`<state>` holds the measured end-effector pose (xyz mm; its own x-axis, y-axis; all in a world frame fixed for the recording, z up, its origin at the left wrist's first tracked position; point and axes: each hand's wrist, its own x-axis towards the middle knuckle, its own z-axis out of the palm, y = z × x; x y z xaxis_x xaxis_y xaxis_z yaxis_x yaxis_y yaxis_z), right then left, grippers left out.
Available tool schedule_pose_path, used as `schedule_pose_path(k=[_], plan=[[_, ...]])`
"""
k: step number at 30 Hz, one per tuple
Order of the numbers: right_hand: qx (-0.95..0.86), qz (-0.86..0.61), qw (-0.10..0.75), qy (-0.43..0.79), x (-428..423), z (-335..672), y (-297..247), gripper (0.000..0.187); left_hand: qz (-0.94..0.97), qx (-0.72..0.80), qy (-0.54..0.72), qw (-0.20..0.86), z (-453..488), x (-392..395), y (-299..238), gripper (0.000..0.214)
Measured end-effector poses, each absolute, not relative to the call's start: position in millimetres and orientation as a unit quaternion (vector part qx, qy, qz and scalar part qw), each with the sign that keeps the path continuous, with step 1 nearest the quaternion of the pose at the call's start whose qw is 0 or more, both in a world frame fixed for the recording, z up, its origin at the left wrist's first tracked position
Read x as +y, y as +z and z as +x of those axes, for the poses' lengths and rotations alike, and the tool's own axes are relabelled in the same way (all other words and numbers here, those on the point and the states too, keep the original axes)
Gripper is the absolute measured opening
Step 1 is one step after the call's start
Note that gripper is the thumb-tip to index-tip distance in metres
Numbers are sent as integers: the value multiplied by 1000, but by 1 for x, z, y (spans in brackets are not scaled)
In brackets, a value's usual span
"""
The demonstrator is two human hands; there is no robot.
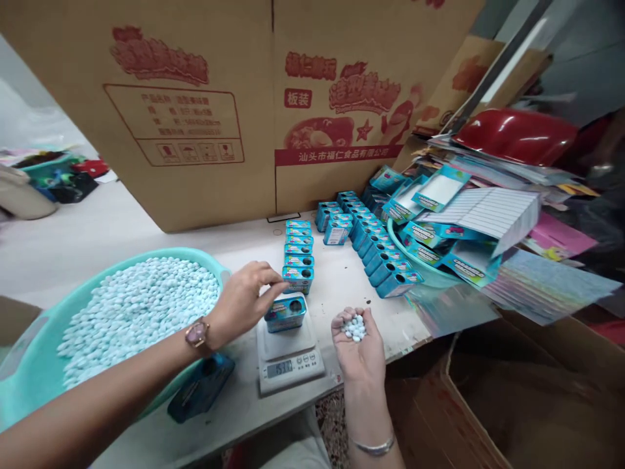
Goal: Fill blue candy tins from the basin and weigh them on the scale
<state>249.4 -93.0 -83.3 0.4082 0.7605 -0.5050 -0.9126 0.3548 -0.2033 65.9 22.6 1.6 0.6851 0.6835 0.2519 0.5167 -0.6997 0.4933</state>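
Observation:
My left hand (251, 296), with a watch on its wrist, is over a small blue box (286, 317) on a white digital scale (290, 368). Its fingertips are pinched together beside the round hole in the box's top; whatever they hold is hidden. To the right of the scale, my right hand (361, 355) is cupped palm up around a small heap of pale blue candies (355, 328). Many more such candies (141, 312) fill a turquoise basin (51, 335) at the left. A dark blue box (201, 387) lies between that basin and the scale.
Behind the scale stands a row of blue boxes (299, 251), with longer rows (371, 251) farther right. A large carton (195, 117) forms a wall at the back. Flat packaging is piled over another basin (424, 270) at the right. An open cardboard box (469, 404) sits below the table edge.

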Motion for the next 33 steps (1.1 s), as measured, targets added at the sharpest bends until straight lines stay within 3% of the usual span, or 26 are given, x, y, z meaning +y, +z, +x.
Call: schedule_pose_path(k=[4,11,18,24,28,33], plan=[[181,-238,801,518,-99,255,-92,14,878,383,188,215,29,29,12,27],[162,-214,798,540,-100,251,-98,14,900,392,114,154,-23,4,10,47],[151,-212,782,566,-92,229,-90,14,935,330,90,94,29,-13,-11,54],[140,-222,795,547,-109,252,-90,14,933,348,75,51,46,10,-14,19],[159,-237,810,512,-121,277,-98,14,908,412,73,8,27,44,-2,19],[155,-234,809,517,-113,270,-99,15,897,441,44,-3,39,92,-25,21]])
